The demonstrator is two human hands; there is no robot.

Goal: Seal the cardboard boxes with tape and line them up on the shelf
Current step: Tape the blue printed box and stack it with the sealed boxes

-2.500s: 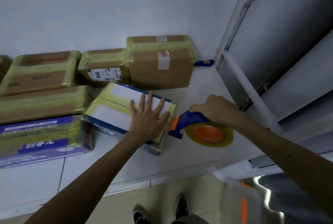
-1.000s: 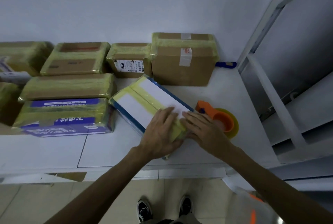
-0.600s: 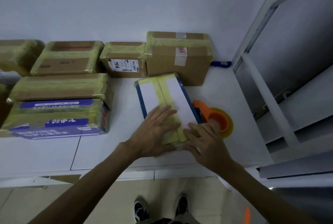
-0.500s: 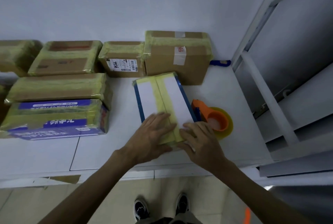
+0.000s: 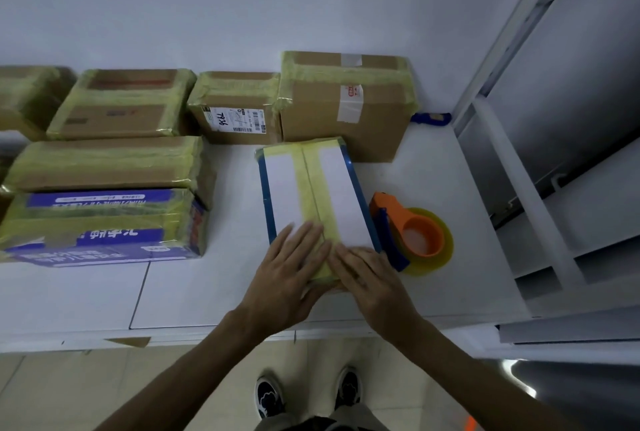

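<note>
Both hands lie flat and spread, left hand [image 5: 289, 273] and right hand [image 5: 372, 280] pressing yellow tape onto the blue-edged white cardboard box [image 5: 313, 193] on the white shelf [image 5: 433, 167]. Orange tape dispenser [image 5: 410, 234] sits alongside. The brown taped boxes [image 5: 346, 101] behind look sealed, so this one mostly just needs lining up.

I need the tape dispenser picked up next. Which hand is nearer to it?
Right. The right hand lies beside the tape dispenser; the left hand is further away, across the box.
</note>
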